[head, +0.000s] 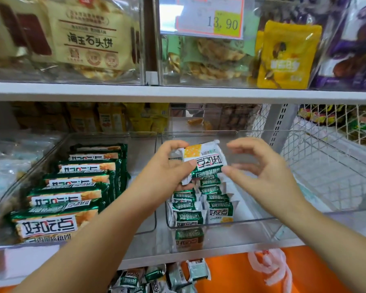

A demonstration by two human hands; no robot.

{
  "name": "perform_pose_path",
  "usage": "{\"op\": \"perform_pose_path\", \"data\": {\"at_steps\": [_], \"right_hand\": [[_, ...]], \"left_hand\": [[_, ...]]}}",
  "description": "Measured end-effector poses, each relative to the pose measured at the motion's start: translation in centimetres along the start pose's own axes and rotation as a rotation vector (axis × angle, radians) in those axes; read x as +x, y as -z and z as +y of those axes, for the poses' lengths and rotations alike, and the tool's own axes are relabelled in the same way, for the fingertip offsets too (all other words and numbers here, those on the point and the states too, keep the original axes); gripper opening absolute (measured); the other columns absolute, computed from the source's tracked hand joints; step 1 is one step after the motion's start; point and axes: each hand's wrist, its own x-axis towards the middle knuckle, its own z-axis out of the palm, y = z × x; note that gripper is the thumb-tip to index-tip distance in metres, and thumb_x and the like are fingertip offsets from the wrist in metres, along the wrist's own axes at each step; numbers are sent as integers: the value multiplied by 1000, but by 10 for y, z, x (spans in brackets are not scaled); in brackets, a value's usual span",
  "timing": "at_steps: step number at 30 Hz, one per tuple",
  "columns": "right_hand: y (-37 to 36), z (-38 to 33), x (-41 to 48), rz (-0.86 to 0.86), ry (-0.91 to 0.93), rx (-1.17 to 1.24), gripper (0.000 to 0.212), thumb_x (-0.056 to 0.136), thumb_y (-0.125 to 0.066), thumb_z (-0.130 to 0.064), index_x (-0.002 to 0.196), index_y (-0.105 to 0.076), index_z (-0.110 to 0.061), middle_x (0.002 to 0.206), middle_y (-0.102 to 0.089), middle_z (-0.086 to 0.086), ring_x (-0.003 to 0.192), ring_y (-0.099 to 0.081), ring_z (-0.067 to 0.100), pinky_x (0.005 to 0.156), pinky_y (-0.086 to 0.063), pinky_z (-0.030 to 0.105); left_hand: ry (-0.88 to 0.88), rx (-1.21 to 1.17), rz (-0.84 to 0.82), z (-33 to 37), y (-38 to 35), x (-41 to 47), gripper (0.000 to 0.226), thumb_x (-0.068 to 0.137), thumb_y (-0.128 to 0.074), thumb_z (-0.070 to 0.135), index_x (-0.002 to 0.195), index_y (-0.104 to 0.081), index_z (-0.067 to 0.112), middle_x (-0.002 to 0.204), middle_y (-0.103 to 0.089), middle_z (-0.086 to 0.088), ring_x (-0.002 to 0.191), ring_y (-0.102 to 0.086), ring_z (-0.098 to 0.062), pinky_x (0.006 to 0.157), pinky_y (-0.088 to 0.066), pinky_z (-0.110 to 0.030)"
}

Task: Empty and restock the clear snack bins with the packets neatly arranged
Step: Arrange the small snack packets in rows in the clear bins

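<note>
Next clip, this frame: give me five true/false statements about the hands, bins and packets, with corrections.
1. The left hand pinches a small white-and-green snack packet. True.
2. The right hand grips a second packet. False: it is open, holding nothing.
3. The clear plastic bin beneath the hands is packed full. False: small green-and-white packets fill only its left part.
4. The clear bin to the left holds long green packets in an overlapping row. True.
5. The red-bordered price tag above reads 13.90. True.
</note>
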Motion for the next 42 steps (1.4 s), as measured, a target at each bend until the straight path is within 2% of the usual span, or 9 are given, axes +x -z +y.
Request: {"op": "perform_pose_path", "data": {"at_steps": [4,11,13,17,19,25,31,37,42], "right_hand": [[-14,0,-6,-38,-625,631,50,61,-72,-27,107,-58,-14,97,-71,4,88,-68,15,74,-56,29],[0,2,11,30,-605,828,27,69,-62,-10,97,-62,-13,92,-73,6,80,-69,16,71,-59,29],[18,10,19,-101,-552,648,31,73,-63,-6,103,-62,-11,95,-72,5,81,-68,20,74,-59,31],[33,41,23,-710,-330,-425,26,83,-71,-16,109,-68,-20,95,-66,-15,84,-65,7,77,-50,14],[22,57,17,-835,-298,-616,27,81,-75,-22,108,-70,-21,91,-61,-19,86,-59,5,79,-46,18],[2,77,2,-768,-349,-665,26,78,-77,-20,102,-69,-26,112,-40,-4,99,-47,10,86,-36,17],[-19,69,5,-766,-344,-616,20,76,-79,-16,94,-71,-20,108,-51,2,95,-59,20,79,-46,23],[-5,68,5,-698,-482,-607,59,69,-83,-25,114,-45,-26,119,-34,-1,74,-49,5,58,-35,10],[-8,65,3,-860,-599,-490,54,75,-79,-18,117,-45,-27,111,-57,-4,64,-61,13,54,-47,19]], "left_hand": [[-15,-133,20,-4,-10,2,29,91,-60,9,111,-49,26,76,-73,1,68,-66,-8,72,-59,-29],[-170,317,32,-7,-9,3,8,88,-66,24,91,-61,28,82,-65,14,63,-59,-1,63,-48,-23],[-242,494,84,-5,0,3,4,89,-65,26,88,-64,30,76,-62,19,63,-57,7,60,-46,-16],[-279,651,191,-9,22,7,7,90,-62,27,89,-62,34,82,-62,19,78,-56,7,68,-40,-7],[-248,692,198,-15,28,10,8,91,-61,26,90,-61,34,85,-62,17,81,-56,5,69,-41,-8],[-223,763,183,-26,29,11,10,94,-58,24,93,-58,34,92,-57,24,97,-54,0,86,-39,-20],[-222,819,170,-32,28,12,11,95,-56,27,96,-55,38,101,-53,22,93,-51,-3,88,-39,-24],[-251,842,150,-38,29,15,12,94,-56,30,95,-53,42,104,-56,23,76,-39,-11,80,-43,-29],[-253,840,156,-40,27,17,12,93,-57,29,95,-54,41,104,-58,20,93,-50,-15,88,-45,-33]]}}
